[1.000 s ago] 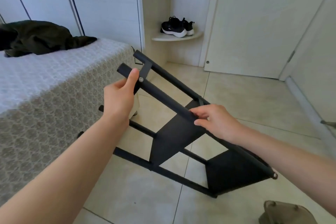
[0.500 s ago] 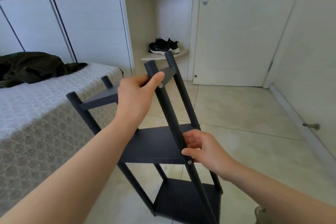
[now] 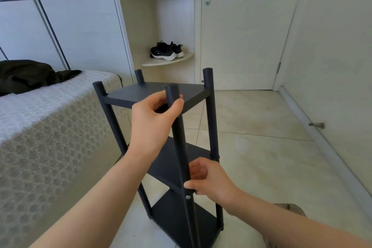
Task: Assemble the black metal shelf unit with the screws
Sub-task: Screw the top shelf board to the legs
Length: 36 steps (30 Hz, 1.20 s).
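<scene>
The black metal shelf unit (image 3: 141, 94) stands nearly upright on the tiled floor, with three flat shelves between four round posts. My left hand (image 3: 155, 119) grips the nearest post just below its top end, by the top shelf. My right hand (image 3: 209, 179) holds the same post lower down, at the middle shelf. A silver screw head (image 3: 188, 197) shows on that post just under my right thumb. The unit's feet are partly cut off by the frame's lower edge.
A bed with a patterned cover (image 3: 40, 131) fills the left side, a dark garment (image 3: 26, 74) on it. Corner shelves hold black sneakers (image 3: 166, 51). A closed door (image 3: 241, 26) is behind, a door stop (image 3: 317, 125) on the right wall. A tan object (image 3: 289, 208) lies under my right forearm.
The shelf unit has swung from lying tilted across the floor to standing upright. Both hands kept hold of the same post, the left ending near its top.
</scene>
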Available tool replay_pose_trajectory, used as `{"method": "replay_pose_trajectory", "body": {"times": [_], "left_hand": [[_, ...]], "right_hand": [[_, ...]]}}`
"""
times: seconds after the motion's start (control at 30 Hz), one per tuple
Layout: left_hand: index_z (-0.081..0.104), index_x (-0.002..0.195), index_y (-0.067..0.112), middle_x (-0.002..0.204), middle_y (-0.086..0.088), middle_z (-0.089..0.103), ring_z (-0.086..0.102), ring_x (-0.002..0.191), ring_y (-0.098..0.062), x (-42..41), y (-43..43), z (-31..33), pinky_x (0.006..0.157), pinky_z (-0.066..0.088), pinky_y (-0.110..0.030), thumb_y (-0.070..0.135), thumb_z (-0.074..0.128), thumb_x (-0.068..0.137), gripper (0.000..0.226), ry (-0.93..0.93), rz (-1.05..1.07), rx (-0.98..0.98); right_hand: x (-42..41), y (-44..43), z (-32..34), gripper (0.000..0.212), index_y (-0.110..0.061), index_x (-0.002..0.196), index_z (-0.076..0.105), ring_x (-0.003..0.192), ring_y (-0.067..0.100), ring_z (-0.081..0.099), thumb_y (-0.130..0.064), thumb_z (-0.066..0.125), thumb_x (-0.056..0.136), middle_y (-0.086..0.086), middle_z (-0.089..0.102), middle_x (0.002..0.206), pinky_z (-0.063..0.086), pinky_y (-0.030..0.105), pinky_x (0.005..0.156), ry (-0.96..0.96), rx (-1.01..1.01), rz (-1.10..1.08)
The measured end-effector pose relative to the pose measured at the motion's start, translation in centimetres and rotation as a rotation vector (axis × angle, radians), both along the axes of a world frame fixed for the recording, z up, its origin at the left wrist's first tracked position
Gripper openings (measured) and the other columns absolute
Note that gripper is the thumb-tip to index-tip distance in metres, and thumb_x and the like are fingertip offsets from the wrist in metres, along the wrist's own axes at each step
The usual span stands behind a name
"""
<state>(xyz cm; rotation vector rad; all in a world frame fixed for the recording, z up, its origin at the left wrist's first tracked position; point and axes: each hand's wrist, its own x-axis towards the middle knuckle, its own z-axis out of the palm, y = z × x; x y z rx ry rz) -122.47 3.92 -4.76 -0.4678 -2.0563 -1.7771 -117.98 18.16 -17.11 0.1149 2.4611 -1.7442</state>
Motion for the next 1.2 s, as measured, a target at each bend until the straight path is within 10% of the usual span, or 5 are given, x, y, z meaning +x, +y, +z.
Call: {"method": "replay_pose_trajectory", "body": {"times": [0.23, 0.37, 0.6, 0.83, 1.2], "left_hand": [[0.078, 0.094, 0.036, 0.094, 0.017, 0.077, 0.068, 0.083, 0.005, 1.8, -0.6, -1.0, 0.078, 0.053, -0.011, 0.013, 0.073, 0.09, 0.024, 0.033, -0.046, 0.073], [0.078, 0.097, 0.043, 0.104, 0.02, 0.075, 0.063, 0.083, 0.004, 2.7, -0.6, -1.3, 0.115, 0.034, -0.062, 0.032, 0.074, 0.083, 0.018, -0.009, -0.039, 0.002], [0.078, 0.101, 0.036, 0.091, 0.024, 0.074, 0.064, 0.084, 0.005, 3.6, -0.4, -1.2, 0.114, 0.03, -0.069, 0.024, 0.074, 0.084, 0.021, 0.055, -0.059, -0.068], [0.076, 0.098, 0.039, 0.123, 0.013, 0.071, 0.062, 0.106, 0.003, 2.8, -1.0, -1.7, 0.095, 0.045, -0.013, 0.017, 0.077, 0.083, 0.027, 0.091, 0.006, -0.075], [0.072, 0.123, 0.02, 0.126, 0.008, 0.066, 0.057, 0.117, 0.005, 0.9, -2.3, -2.2, 0.095, 0.034, 0.002, 0.015, 0.071, 0.09, 0.034, 0.086, 0.093, -0.215]], "right_hand": [[-0.1, 3.3, 2.1, 0.008, -0.024, 0.095, 0.071, 0.089, 0.003, 0.065, -0.021, 0.073, 0.088, -0.012, 0.069, 0.094, 0.055, 0.02, 0.083, 0.151, 0.17, -0.224], [-1.0, 5.1, 3.9, 0.027, -0.023, 0.114, 0.06, 0.094, 0.007, 0.061, -0.022, 0.071, 0.09, -0.009, 0.063, 0.109, 0.056, 0.034, 0.089, 0.207, 0.126, -0.436], [-2.7, 5.2, 4.1, 0.036, -0.026, 0.13, 0.047, 0.108, 0.014, 0.057, -0.015, 0.059, 0.098, -0.011, 0.058, 0.116, 0.048, 0.033, 0.096, 0.214, 0.146, -0.344], [-3.0, 5.1, 4.1, 0.024, -0.028, 0.113, 0.048, 0.09, 0.005, 0.058, -0.014, 0.059, 0.098, -0.011, 0.064, 0.103, 0.047, 0.025, 0.083, 0.256, 0.114, -0.363], [-1.1, 5.1, 4.7, 0.026, -0.017, 0.114, 0.056, 0.1, 0.022, 0.063, -0.011, 0.068, 0.092, -0.001, 0.064, 0.11, 0.056, 0.042, 0.091, 0.221, -0.029, -0.467]]}}
